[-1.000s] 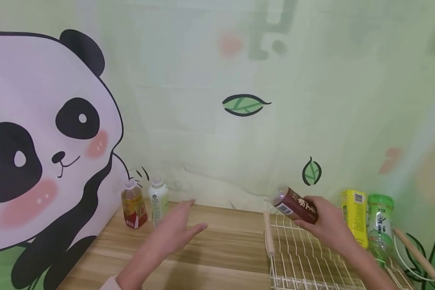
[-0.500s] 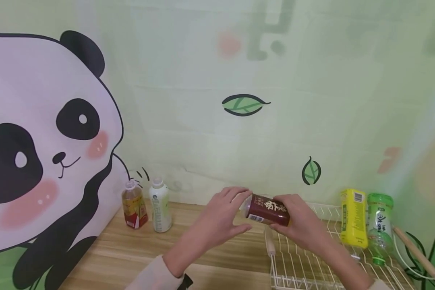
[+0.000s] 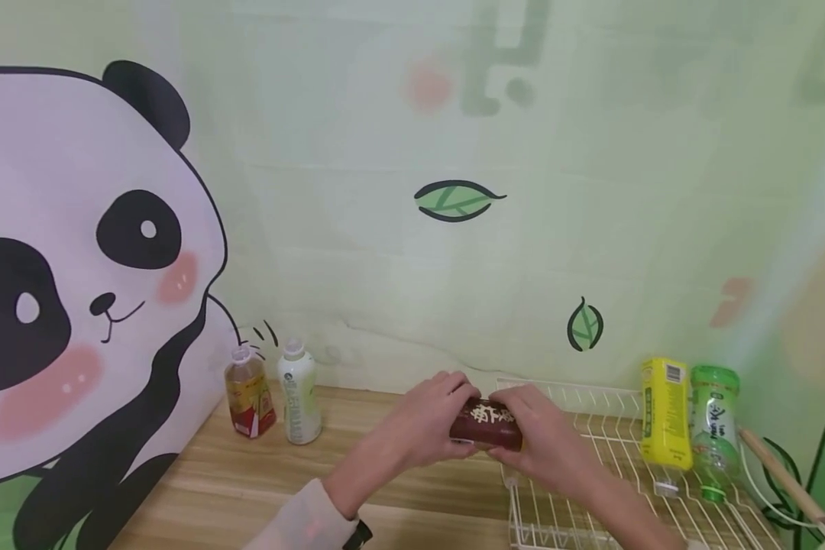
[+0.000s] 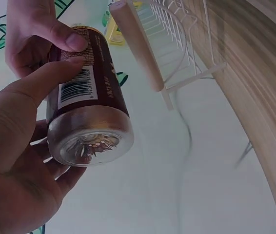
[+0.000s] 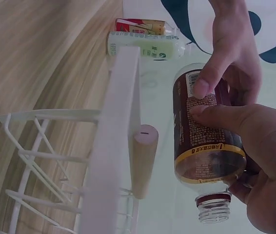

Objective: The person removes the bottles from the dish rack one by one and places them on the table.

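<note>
Both hands grip a clear plastic bottle with a dark maroon label (image 3: 486, 425) above the table, by the left end of the wire rack. It lies on its side, base toward the left. My left hand (image 3: 428, 426) holds the base end, its thumb (image 4: 55, 78) across the barcode side of the label. The right hand (image 3: 541, 437) holds the other end, thumb pressed on the label near the left thumb. In the right wrist view the bottle's neck (image 5: 213, 207) has no cap, and the bottle looks empty. Some fingers of both hands are hidden behind it.
A white wire rack (image 3: 591, 451) with wooden handles stands on the wooden table (image 3: 412, 489) at right. A yellow-labelled bottle (image 3: 665, 416) and a green-capped bottle (image 3: 715, 428) lie neck down on it. A red-labelled bottle (image 3: 250, 397) and a white-green bottle (image 3: 301, 397) stand at left.
My right hand has brought the maroon-labelled bottle leftward and levelled it from a tilt. The left hand has come over from the white-green bottle, rightward, and taken hold of the base end.
</note>
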`<move>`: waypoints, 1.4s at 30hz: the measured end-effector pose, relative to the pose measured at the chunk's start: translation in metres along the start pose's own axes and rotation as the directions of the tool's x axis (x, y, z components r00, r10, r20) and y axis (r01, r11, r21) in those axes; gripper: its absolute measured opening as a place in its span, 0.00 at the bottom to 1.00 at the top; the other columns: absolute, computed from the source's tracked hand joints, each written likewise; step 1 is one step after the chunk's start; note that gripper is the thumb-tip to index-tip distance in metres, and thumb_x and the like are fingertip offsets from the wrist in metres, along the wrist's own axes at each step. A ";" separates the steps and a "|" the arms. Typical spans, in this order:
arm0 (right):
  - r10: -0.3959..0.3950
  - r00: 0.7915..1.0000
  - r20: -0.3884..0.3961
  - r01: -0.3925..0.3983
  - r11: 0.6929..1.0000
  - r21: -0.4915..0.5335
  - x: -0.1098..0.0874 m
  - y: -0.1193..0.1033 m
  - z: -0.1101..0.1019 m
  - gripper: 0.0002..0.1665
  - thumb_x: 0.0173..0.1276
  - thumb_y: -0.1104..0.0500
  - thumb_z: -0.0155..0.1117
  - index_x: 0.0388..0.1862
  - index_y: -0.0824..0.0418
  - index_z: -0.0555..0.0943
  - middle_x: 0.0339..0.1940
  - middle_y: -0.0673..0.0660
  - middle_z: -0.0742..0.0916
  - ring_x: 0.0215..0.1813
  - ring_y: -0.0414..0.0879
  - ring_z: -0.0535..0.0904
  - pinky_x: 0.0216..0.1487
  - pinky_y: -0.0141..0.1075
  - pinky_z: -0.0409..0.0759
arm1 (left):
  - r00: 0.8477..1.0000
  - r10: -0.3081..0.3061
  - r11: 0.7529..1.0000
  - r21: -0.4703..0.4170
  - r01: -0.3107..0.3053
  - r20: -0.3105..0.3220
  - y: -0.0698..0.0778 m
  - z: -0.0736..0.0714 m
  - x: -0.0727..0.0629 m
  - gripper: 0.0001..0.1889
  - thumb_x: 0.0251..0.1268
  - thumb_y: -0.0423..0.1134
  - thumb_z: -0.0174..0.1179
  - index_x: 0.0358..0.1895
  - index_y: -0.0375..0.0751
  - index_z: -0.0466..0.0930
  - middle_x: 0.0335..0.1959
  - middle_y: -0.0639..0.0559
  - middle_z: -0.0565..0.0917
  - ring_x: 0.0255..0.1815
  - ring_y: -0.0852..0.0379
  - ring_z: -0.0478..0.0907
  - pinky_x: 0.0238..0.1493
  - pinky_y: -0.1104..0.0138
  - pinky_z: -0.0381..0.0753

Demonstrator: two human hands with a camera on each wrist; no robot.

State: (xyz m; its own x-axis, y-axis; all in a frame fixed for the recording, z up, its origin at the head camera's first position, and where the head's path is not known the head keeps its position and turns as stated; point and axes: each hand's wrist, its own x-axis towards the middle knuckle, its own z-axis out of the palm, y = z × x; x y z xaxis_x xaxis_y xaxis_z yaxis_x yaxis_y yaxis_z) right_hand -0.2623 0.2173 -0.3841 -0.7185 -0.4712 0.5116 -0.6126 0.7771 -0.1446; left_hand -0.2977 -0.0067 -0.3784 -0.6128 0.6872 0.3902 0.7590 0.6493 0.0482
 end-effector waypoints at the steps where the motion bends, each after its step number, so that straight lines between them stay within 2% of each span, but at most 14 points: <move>1: -0.004 1.000 0.001 0.004 1.000 0.005 0.000 -0.001 0.000 0.42 0.47 0.57 0.91 0.60 0.61 0.81 0.55 0.54 0.86 0.56 0.47 0.81 0.57 0.46 0.86 | 1.000 0.007 1.000 0.017 -0.007 -0.002 0.000 0.000 -0.001 0.34 0.58 0.56 0.78 0.64 0.44 0.79 0.57 0.55 0.80 0.55 0.59 0.76 0.60 0.70 0.80; 9: -0.031 1.000 -0.003 0.031 0.999 0.009 -0.001 -0.004 0.005 0.41 0.47 0.59 0.90 0.60 0.63 0.81 0.56 0.54 0.87 0.57 0.48 0.82 0.61 0.47 0.85 | 0.998 0.034 0.993 0.110 -0.029 -0.047 0.003 0.005 -0.005 0.33 0.55 0.56 0.79 0.59 0.43 0.80 0.51 0.55 0.79 0.49 0.60 0.75 0.53 0.72 0.80; 22: -0.048 0.999 0.013 0.048 0.999 -0.002 0.003 -0.005 0.009 0.43 0.48 0.56 0.91 0.62 0.64 0.80 0.59 0.55 0.86 0.60 0.50 0.82 0.63 0.48 0.84 | 0.999 0.019 0.990 0.139 -0.012 -0.050 -0.001 0.003 -0.010 0.35 0.54 0.58 0.79 0.60 0.43 0.80 0.51 0.55 0.80 0.48 0.60 0.76 0.49 0.72 0.81; 27: -0.065 0.998 0.017 0.065 0.997 -0.029 0.003 -0.004 0.008 0.48 0.50 0.52 0.90 0.67 0.65 0.78 0.64 0.59 0.84 0.64 0.55 0.81 0.66 0.52 0.82 | 0.999 -0.002 0.990 0.143 0.008 -0.043 -0.004 0.002 -0.011 0.36 0.54 0.59 0.78 0.61 0.42 0.80 0.52 0.54 0.80 0.49 0.60 0.76 0.49 0.72 0.82; 32: -0.057 0.997 0.045 0.058 0.998 -0.039 0.004 -0.001 -0.002 0.55 0.53 0.47 0.89 0.74 0.68 0.73 0.71 0.63 0.80 0.70 0.61 0.77 0.70 0.56 0.78 | 0.999 -0.037 0.993 0.107 0.041 -0.036 -0.011 0.002 -0.014 0.35 0.56 0.58 0.79 0.61 0.42 0.79 0.52 0.53 0.78 0.51 0.59 0.77 0.48 0.70 0.84; 38: -0.039 0.999 0.031 0.040 0.999 -0.024 0.000 0.008 -0.023 0.58 0.56 0.44 0.87 0.77 0.68 0.69 0.74 0.65 0.77 0.73 0.63 0.74 0.71 0.59 0.76 | 0.993 -0.101 0.995 0.021 0.102 -0.056 -0.026 -0.001 -0.025 0.35 0.58 0.54 0.79 0.63 0.38 0.79 0.51 0.51 0.77 0.51 0.55 0.77 0.47 0.65 0.86; 42: 0.009 0.999 0.033 -0.009 1.000 -0.003 -0.005 0.020 -0.039 0.59 0.57 0.45 0.86 0.79 0.68 0.66 0.75 0.68 0.75 0.74 0.67 0.71 0.71 0.63 0.74 | 0.985 -0.157 0.987 -0.045 0.154 -0.066 -0.037 0.001 -0.033 0.36 0.58 0.51 0.79 0.65 0.35 0.77 0.51 0.49 0.76 0.51 0.54 0.76 0.50 0.62 0.86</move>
State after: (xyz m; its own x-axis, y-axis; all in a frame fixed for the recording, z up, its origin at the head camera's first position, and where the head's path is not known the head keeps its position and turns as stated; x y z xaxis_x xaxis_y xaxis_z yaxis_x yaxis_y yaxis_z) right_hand -0.2585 0.2512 -0.3563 -0.7343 -0.4781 0.4820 -0.6053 0.7825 -0.1461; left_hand -0.3053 -0.0531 -0.3935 -0.7083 0.5540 0.4374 0.6647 0.7321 0.1491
